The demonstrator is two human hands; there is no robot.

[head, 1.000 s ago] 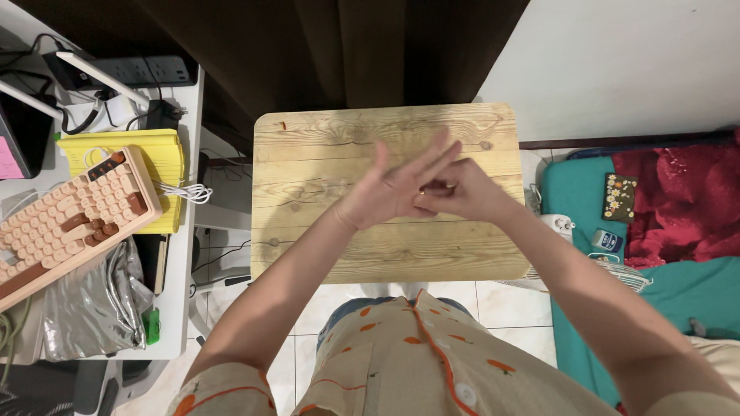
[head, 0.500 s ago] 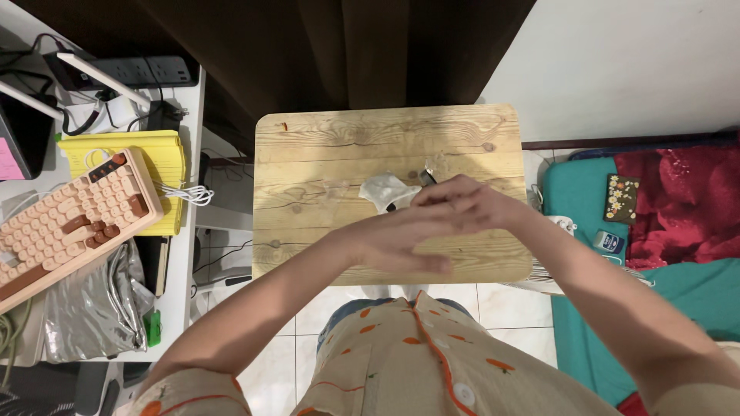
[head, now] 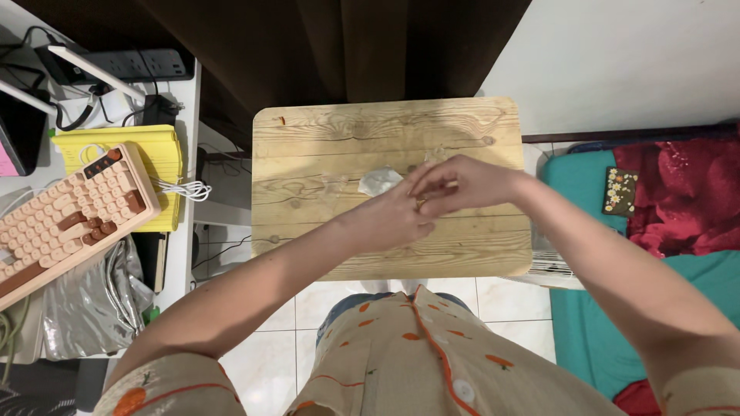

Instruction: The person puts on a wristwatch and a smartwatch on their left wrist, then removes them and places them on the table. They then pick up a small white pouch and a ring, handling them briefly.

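Observation:
My left hand (head: 389, 219) lies flat, palm down, over the small wooden table (head: 347, 131), fingers stretched towards the right. My right hand (head: 462, 183) reaches in from the right and pinches one of the left hand's fingers, where a small gold-coloured band (head: 421, 203) shows, apparently a ring. Just beyond the left fingertips a crumpled white wrapper (head: 378, 181) lies on the table. Faint clear plastic bits lie near it. What sits under the hands is hidden.
A desk at the left carries a peach keyboard (head: 65, 212), a yellow pad (head: 154, 150), a power strip (head: 142, 65) and cables. A silver bag (head: 92, 300) lies below. A teal mattress (head: 586, 308) with red cloth (head: 686, 200) is at the right.
My left hand turned from upright with spread fingers to flat and palm down, lower over the table. The right hand stayed pinched at its finger. The white wrapper came into sight.

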